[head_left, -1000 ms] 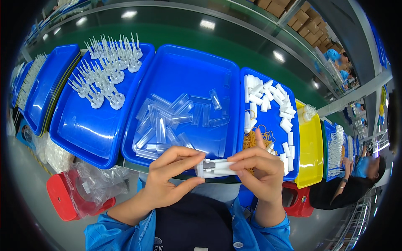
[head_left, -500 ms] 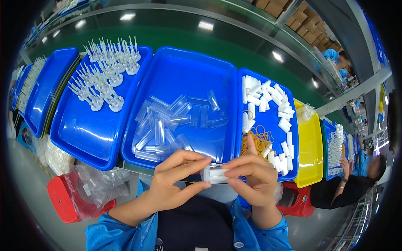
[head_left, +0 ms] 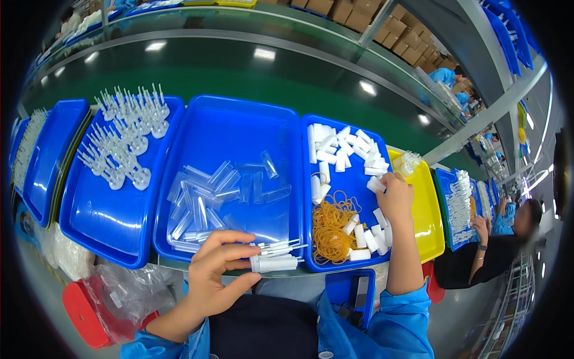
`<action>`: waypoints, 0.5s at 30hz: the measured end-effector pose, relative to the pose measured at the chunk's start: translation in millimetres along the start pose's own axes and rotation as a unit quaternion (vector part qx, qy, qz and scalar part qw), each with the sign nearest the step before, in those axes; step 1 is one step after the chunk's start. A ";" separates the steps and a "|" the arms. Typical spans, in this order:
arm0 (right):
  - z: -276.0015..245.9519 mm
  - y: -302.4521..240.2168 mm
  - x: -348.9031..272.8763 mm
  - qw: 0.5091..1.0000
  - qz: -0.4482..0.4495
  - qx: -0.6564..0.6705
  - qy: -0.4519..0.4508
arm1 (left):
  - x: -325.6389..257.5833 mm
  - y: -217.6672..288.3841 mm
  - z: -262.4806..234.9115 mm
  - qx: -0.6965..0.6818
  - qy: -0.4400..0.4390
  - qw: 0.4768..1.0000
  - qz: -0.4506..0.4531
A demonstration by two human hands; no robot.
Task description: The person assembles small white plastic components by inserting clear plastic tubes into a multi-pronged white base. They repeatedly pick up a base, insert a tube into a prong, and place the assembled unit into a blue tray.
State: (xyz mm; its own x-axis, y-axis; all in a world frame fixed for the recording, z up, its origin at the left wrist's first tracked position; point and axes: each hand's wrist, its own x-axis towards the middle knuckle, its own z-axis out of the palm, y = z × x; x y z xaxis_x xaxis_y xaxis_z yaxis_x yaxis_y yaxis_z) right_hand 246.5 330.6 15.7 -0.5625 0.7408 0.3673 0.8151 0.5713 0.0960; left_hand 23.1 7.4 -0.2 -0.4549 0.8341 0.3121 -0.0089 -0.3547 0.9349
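Note:
My left hand (head_left: 218,272) is closed on the round base of a white pronged piece (head_left: 278,254), held above the near edge of the middle tray. Its thin rods point right, and a white sleeve covers the lower ones. Over the right blue tray (head_left: 308,239), my right hand (head_left: 397,197) has its fingers closed on a white cylinder (head_left: 375,184). More white cylinders (head_left: 344,146) lie in that tray beside a heap of yellow rubber bands (head_left: 335,233). Clear plastic tubes (head_left: 200,209) lie in the middle blue tray (head_left: 245,128).
Similar pronged pieces (head_left: 125,143) stand in the left blue tray (head_left: 98,230). A yellow tray (head_left: 427,221) adjoins the right tray. Below on the left is a red stool (head_left: 81,314) with plastic bags. A person in dark clothing (head_left: 481,257) sits at the right.
My right hand has let go of the pronged piece and moved right, to the white cylinders. My left hand still holds the piece, slightly further left. The view has shifted.

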 end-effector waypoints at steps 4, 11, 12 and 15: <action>2.3 -10.4 -5.2 0.994 0.022 0.106 -0.019 | 0.4 -4.3 -5.6 0.018 -0.008 1.000 0.014; -0.6 -18.4 -11.4 0.984 -0.036 0.173 -0.037 | 0.3 -0.2 -0.4 -0.017 -0.006 1.000 0.004; -1.0 -18.8 -11.4 0.983 -0.052 0.172 -0.037 | -0.4 -1.3 -1.8 -0.012 -0.011 1.000 0.007; -9.2 -28.3 -15.5 0.949 -0.015 0.312 -0.032 | -1.9 -2.7 -4.1 -0.014 -0.020 1.000 0.007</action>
State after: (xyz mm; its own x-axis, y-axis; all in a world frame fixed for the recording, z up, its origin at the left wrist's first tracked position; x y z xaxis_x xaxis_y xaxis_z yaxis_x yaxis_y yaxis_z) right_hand 233.4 299.8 15.9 -0.6085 0.7290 0.3135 0.5683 0.6760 -0.4691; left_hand 20.4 5.0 -4.0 -0.4194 0.8446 0.3328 -0.0282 -0.3785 0.9252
